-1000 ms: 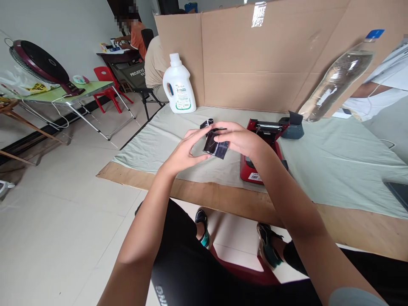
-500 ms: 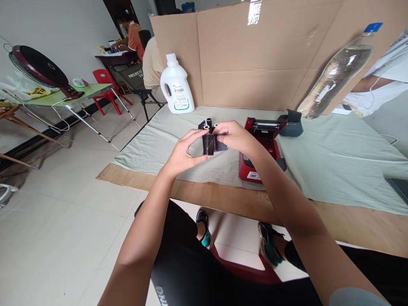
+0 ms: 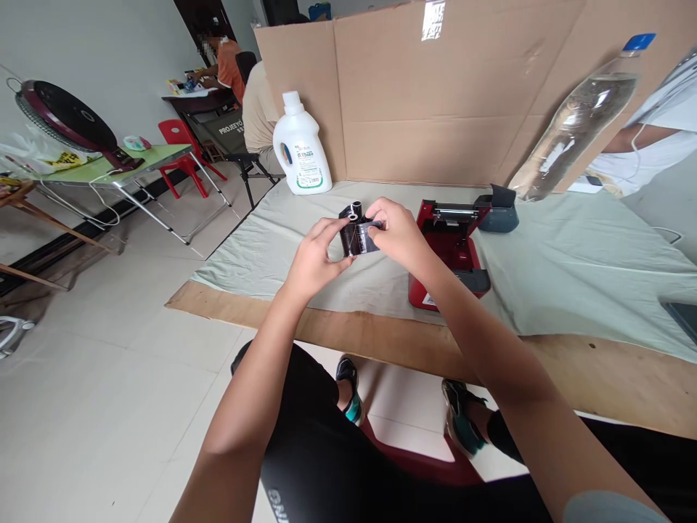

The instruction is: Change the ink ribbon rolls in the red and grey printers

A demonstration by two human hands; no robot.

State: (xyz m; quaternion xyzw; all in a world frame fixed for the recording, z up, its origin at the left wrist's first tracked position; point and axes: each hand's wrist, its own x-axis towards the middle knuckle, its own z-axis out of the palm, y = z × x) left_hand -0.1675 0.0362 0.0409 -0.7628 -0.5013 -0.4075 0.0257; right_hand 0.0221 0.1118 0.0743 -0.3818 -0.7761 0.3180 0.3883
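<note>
My left hand [image 3: 319,253] is closed round a roll of glossy black ribbon [image 3: 349,240], thumb below and fingers on its upper end. A pale core shows at the top of the roll, and a second dark roll stands partly hidden behind it. The fingers of my right hand [image 3: 398,231] pinch the ribbon's flat dark web on the right side. Both hands are above the cloth, left of a red and black printer-like machine [image 3: 419,292] that stands open, its inside showing a metal bar. My right forearm covers part of its front.
Pale green cloth [image 3: 577,290] covers the wooden table. A white detergent bottle [image 3: 306,156] and a tall water bottle [image 3: 582,120] stand before the cardboard screen [image 3: 419,94]. A dark flat object [image 3: 680,319] lies at the right edge. Other people sit beyond.
My right hand has moved slightly up and right, tilting the ribbon's web upward. The roll in my left hand has shifted a little left.
</note>
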